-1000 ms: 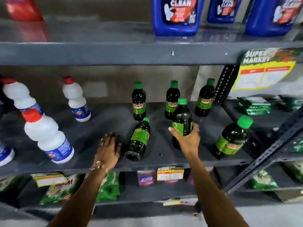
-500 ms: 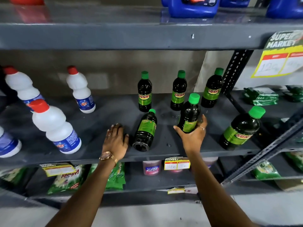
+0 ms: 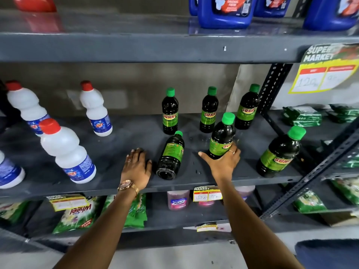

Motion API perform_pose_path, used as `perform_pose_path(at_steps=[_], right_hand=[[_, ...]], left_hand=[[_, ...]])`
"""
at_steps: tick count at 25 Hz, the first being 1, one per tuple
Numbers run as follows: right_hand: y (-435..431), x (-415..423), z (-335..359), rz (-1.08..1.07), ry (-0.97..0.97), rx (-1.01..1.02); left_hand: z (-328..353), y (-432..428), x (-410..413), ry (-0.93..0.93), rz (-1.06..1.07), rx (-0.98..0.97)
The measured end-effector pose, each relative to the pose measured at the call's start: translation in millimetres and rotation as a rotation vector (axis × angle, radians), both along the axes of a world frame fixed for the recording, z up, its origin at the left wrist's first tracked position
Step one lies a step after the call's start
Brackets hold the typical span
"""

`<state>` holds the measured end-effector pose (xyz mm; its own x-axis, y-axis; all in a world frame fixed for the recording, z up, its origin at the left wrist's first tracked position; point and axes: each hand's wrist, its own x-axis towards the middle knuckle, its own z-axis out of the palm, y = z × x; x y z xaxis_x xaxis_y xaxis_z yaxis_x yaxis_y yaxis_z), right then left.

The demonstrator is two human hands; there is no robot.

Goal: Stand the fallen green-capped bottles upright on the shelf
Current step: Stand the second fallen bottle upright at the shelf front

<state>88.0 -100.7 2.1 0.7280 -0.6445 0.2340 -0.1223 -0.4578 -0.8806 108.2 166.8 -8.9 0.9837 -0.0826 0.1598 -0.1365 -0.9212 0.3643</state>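
Observation:
Dark bottles with green caps and green SUNNY labels stand on the grey middle shelf (image 3: 108, 152). Three upright bottles line the back: one (image 3: 170, 111), one (image 3: 209, 110), one (image 3: 247, 107). Another upright bottle (image 3: 278, 152) stands at the front right. A fallen bottle (image 3: 171, 155) lies on its side, cap pointing to the back, base toward me. My left hand (image 3: 137, 167) rests flat on the shelf just left of it, touching its base side. My right hand (image 3: 221, 162) grips the lower part of a bottle (image 3: 222, 136), which is upright and tilted slightly.
White red-capped bleach bottles (image 3: 66, 152) stand on the left of the same shelf. Blue jugs (image 3: 223, 10) sit on the shelf above. A perforated dark upright (image 3: 272, 88) bounds the shelf's right side, with green packets (image 3: 303, 116) beyond. Detergent bags (image 3: 75, 214) lie on the shelf below.
My right hand has kept hold of its bottle and shifted it a little right. My left hand stays beside the fallen bottle. The camera has moved slightly.

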Motion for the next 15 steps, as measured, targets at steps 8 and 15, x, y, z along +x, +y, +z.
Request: perform_pose_path(at_steps=[8,15], right_hand=[[-16,-38,-11,0.058,-0.021,-0.026],[-17,-74,-27,0.044,-0.073,-0.097]], left_hand=[[-2,1,0,0.015,-0.003,-0.001],[-4,4,5,0.025,-0.017,0.003]])
